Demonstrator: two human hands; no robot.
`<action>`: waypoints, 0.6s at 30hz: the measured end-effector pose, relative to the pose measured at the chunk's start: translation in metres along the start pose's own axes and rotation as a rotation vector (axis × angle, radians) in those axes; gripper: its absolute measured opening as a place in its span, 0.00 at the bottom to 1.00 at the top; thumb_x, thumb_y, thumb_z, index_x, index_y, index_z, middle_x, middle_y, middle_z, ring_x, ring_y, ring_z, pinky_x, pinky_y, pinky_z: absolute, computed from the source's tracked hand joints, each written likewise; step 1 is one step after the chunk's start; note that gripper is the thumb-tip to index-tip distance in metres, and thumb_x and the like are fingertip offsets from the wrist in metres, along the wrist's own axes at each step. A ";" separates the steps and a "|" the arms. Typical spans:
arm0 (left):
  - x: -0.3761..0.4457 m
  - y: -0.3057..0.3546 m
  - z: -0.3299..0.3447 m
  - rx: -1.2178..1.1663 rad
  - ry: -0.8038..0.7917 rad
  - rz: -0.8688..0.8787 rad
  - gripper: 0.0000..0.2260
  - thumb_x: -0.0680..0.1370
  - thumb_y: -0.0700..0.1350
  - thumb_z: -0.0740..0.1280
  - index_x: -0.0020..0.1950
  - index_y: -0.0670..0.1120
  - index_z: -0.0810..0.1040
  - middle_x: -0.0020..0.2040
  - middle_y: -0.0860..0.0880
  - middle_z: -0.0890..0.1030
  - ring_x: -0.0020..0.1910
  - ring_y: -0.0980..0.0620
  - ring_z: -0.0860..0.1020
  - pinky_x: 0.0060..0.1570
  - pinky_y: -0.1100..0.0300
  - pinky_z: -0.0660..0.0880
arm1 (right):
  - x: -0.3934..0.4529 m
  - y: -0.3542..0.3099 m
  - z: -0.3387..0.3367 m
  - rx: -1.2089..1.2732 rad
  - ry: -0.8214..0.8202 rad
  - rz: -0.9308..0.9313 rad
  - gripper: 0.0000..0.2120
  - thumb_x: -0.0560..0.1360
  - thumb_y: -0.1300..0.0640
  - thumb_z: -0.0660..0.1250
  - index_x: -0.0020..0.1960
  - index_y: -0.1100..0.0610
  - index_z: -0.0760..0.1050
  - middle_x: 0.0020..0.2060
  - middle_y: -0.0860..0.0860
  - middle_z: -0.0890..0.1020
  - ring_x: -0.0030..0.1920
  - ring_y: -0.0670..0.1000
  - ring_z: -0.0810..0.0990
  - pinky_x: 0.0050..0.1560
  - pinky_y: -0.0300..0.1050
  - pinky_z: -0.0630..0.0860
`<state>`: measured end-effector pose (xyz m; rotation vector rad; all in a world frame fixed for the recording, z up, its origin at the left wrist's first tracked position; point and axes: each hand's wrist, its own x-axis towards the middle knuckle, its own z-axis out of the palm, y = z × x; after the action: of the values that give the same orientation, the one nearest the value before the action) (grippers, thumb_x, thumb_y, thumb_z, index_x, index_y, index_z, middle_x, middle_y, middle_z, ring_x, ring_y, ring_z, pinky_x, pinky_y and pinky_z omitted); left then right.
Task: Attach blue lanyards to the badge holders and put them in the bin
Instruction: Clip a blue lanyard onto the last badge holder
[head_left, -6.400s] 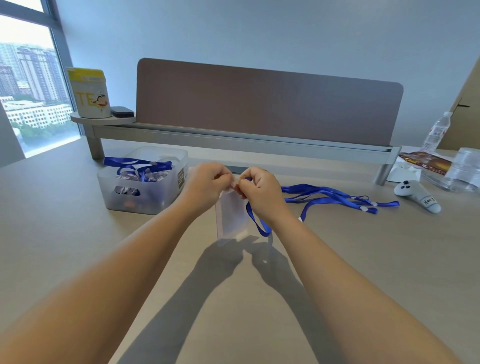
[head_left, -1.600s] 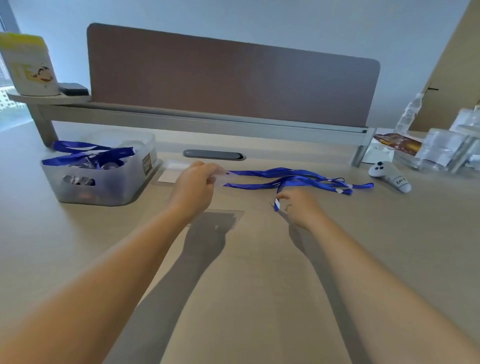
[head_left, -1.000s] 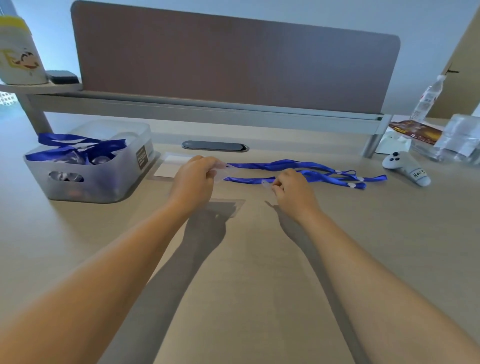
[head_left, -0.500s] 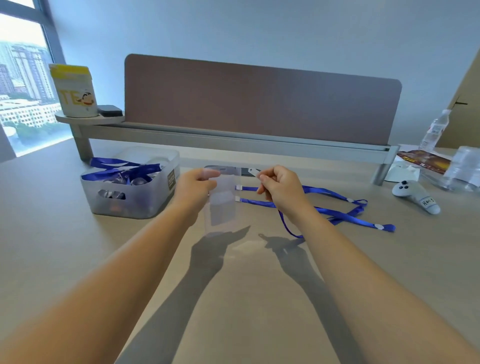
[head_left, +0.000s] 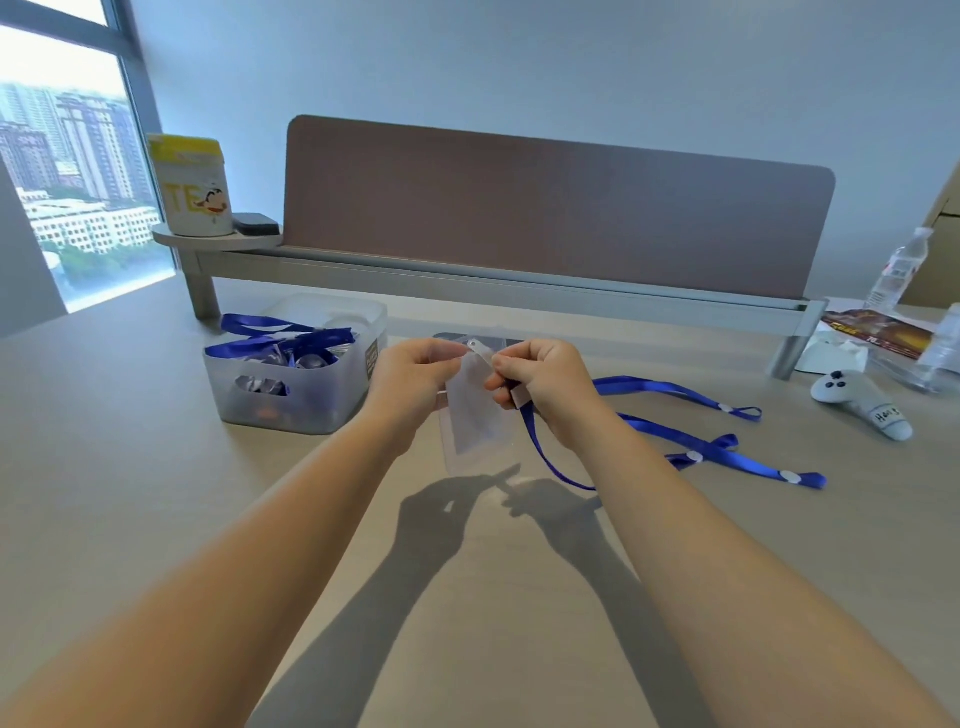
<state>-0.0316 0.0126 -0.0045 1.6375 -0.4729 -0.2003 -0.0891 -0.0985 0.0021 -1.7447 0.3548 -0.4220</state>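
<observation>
Two bare forearms are reaching forward from the near edge over the pale surface and are throwing dark shadows on it. Above the surface, the left hand is pinching the upper left edge of a clear badge holder between thumb and curled fingers, and the holder is hanging upright in the air between both hands. The right hand is curling its fingers at the top right edge of the holder and is pinching the end of a blue lanyard there; I cannot tell if the clip is already joined to the holder. The lanyard is dropping in a loop under the right wrist and is then lying in loose strands on the surface to the right. Further right, a white controller is lying beside these strands. To the left of the hands, a translucent bin is standing on the surface and is holding more blue lanyards and holders. Behind everything, a brown divider panel is standing along the far side, a yellow and white canister is sitting on a small shelf at its left end, and a water bottle is standing at the far right.
</observation>
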 end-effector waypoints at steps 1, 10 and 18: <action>0.000 -0.001 -0.001 0.039 0.007 0.032 0.11 0.77 0.39 0.60 0.57 0.40 0.76 0.48 0.48 0.76 0.51 0.48 0.75 0.48 0.57 0.75 | 0.000 -0.001 0.001 0.027 -0.005 0.022 0.09 0.77 0.63 0.61 0.39 0.57 0.73 0.31 0.53 0.78 0.28 0.46 0.74 0.29 0.33 0.76; 0.000 -0.003 -0.005 0.164 0.035 0.167 0.13 0.77 0.39 0.60 0.60 0.40 0.76 0.53 0.47 0.77 0.54 0.49 0.74 0.60 0.53 0.72 | 0.001 -0.007 0.010 0.104 -0.059 0.060 0.06 0.76 0.63 0.62 0.41 0.60 0.74 0.31 0.53 0.78 0.22 0.43 0.75 0.28 0.35 0.74; 0.004 -0.001 -0.010 -0.009 0.060 0.037 0.12 0.78 0.39 0.59 0.60 0.42 0.75 0.54 0.47 0.76 0.54 0.48 0.73 0.56 0.53 0.72 | 0.000 -0.003 0.010 -0.081 -0.121 -0.085 0.06 0.74 0.66 0.64 0.51 0.63 0.76 0.37 0.50 0.77 0.36 0.47 0.74 0.39 0.36 0.74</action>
<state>-0.0243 0.0199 -0.0034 1.6198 -0.4557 -0.1259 -0.0846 -0.0890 0.0029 -1.8596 0.2145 -0.3647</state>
